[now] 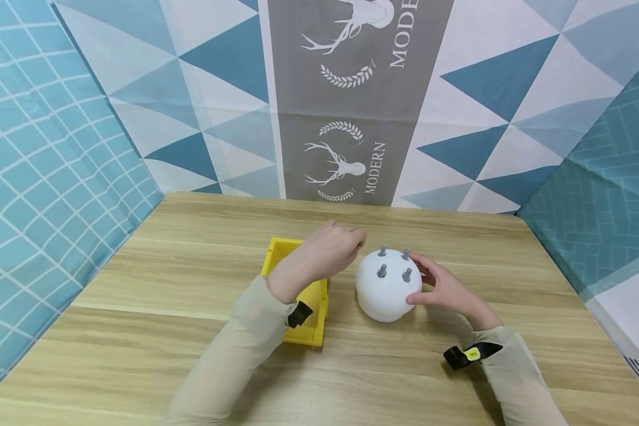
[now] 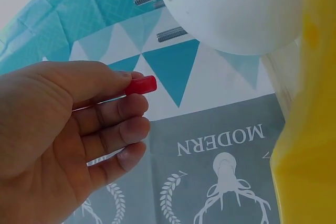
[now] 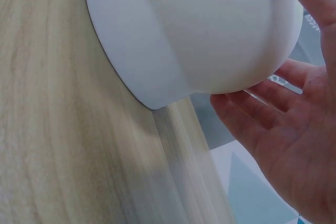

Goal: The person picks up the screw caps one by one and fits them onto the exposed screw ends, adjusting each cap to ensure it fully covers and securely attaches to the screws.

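Observation:
A white rounded body (image 1: 386, 296) with several threaded metal studs (image 1: 382, 271) sticking up from its top stands on the wooden table. My right hand (image 1: 447, 290) holds it from the right, thumb on the near side and fingers round the far side. In the right wrist view its wider base (image 3: 136, 40) rests on the table. My left hand (image 1: 325, 251) hovers between the yellow box and the white body. Its thumb and forefinger pinch a small red piece (image 2: 143, 85), seen in the left wrist view, apart from the studs.
The open yellow box (image 1: 314, 307) stands left of the white body, partly covered by my left forearm. The wooden table (image 1: 154, 296) ends at a patterned cloth backdrop (image 1: 341, 106) behind, with blue cloth at the left and right sides.

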Available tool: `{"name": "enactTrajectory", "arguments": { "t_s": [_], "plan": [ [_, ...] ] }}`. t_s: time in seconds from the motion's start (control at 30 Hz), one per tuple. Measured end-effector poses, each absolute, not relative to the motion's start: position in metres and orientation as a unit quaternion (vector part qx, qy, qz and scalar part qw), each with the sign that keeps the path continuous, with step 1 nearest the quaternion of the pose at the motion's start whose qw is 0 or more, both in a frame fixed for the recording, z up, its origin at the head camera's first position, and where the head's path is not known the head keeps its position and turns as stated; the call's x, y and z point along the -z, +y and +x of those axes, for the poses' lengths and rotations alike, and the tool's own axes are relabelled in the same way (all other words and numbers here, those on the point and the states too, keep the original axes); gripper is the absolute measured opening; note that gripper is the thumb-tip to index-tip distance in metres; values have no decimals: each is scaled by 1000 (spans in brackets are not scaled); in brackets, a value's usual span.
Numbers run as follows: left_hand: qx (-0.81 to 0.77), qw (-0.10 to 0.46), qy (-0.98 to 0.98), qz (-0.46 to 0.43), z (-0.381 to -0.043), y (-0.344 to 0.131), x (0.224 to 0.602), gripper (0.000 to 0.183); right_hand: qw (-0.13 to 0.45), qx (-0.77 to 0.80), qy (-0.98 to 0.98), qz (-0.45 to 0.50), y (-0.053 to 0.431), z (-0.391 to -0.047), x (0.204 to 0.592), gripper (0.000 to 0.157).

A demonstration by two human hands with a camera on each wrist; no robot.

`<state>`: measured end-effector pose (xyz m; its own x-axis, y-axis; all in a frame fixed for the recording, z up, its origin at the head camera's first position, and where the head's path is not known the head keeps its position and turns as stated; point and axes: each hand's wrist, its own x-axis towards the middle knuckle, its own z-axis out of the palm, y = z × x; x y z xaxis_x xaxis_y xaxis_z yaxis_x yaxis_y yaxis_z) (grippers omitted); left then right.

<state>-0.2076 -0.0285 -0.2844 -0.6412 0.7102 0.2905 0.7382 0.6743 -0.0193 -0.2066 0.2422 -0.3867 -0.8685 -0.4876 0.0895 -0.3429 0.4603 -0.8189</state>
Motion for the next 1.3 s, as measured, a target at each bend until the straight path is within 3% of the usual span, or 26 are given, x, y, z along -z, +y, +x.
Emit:
{"name": "enactTrajectory", "arguments": {
  "t_s": [0.77, 1.3],
  "plan": [
    [115, 88, -903, -404, -213, -11, 280, 15, 83, 462, 849, -243, 242, -207, 387, 85],
    [147, 106, -896, -406, -214, 2, 283, 12, 80, 461, 850, -241, 243, -206, 388, 84]
  ]
}}
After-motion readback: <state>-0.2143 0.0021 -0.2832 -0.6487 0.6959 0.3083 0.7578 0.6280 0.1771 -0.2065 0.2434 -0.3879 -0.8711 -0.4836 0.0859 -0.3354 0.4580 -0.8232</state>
